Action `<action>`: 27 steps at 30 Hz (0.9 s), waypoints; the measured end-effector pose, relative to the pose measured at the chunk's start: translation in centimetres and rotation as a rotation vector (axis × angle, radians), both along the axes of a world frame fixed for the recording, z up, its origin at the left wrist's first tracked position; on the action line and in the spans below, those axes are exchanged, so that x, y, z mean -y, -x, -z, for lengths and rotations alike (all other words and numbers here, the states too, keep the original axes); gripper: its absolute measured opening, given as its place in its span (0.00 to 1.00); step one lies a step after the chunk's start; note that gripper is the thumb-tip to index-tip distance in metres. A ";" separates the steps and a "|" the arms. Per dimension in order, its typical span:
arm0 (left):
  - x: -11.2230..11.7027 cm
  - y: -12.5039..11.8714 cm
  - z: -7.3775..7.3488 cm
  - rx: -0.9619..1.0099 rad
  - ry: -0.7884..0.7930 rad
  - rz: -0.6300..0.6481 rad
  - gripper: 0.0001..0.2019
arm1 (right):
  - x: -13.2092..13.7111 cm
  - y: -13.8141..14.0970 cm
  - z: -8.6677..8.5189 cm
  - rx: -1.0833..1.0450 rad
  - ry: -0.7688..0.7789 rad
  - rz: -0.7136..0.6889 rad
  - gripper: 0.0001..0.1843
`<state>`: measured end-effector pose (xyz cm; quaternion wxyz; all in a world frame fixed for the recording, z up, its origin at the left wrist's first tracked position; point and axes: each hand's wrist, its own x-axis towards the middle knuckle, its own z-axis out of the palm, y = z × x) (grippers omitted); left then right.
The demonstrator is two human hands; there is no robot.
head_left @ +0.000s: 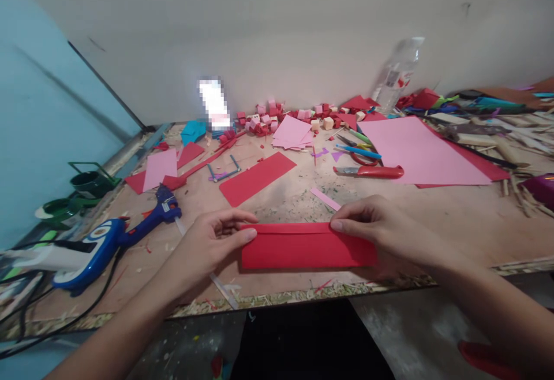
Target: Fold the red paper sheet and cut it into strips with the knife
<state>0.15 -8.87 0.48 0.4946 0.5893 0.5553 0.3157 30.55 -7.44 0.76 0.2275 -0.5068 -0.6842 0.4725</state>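
Note:
Close to the table's front edge, both hands grip a strip of red paper (303,252) with a narrow fold along its far long edge. My left hand (219,235) pinches the fold near the left end, thumb on top. Toward the right end, my right hand (372,224) pinches the same fold between thumb and fingers. Just beyond lies another red paper strip (258,178), flat on the table. A thin pink paper strip (325,199) rests near my right fingertips.
A blue glue gun (149,215) lies at left beside green cups (89,182). A red-handled knife (381,171), a blue pen (359,151) and pink sheets (424,152) lie at right. Behind stand a lit phone (214,103), small paper cubes (262,119) and a plastic bottle (398,77).

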 end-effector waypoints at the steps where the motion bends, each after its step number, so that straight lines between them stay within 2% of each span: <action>1: -0.1 0.1 0.4 -0.023 -0.001 0.005 0.21 | -0.1 0.0 0.2 0.018 -0.026 0.009 0.20; 4: -0.2 0.4 1.2 -0.151 -0.105 -0.003 0.28 | -0.5 -0.2 1.0 0.094 -0.219 0.086 0.17; 7: 0.0 0.8 1.4 -0.431 -0.379 0.061 0.25 | -0.1 -0.2 1.7 0.169 -0.556 0.131 0.18; 9: 0.3 1.1 1.5 -0.572 -0.536 0.183 0.22 | 0.8 0.1 1.9 0.224 -0.749 0.055 0.17; 11: 0.6 1.2 1.8 -0.654 -0.624 0.301 0.20 | 2.1 0.9 1.9 0.254 -0.833 -0.076 0.17; 15: 1.2 1.2 3.1 -0.780 -0.743 0.412 0.22 | 4.1 2.9 2.0 0.252 -0.792 -0.384 0.19; 17: 1.4 1.2 3.8 -0.814 -0.810 0.433 0.23 | 4.4 3.5 2.2 0.275 -0.728 -0.462 0.20; 22: 1.3 1.5 5.1 -0.897 -0.918 0.500 0.23 | 4.4 3.7 2.9 0.271 -0.660 -0.460 0.20; 27: 1.5 1.3 5.5 -0.925 -0.968 0.578 0.27 | 4.4 3.7 3.0 0.278 -0.661 -0.457 0.19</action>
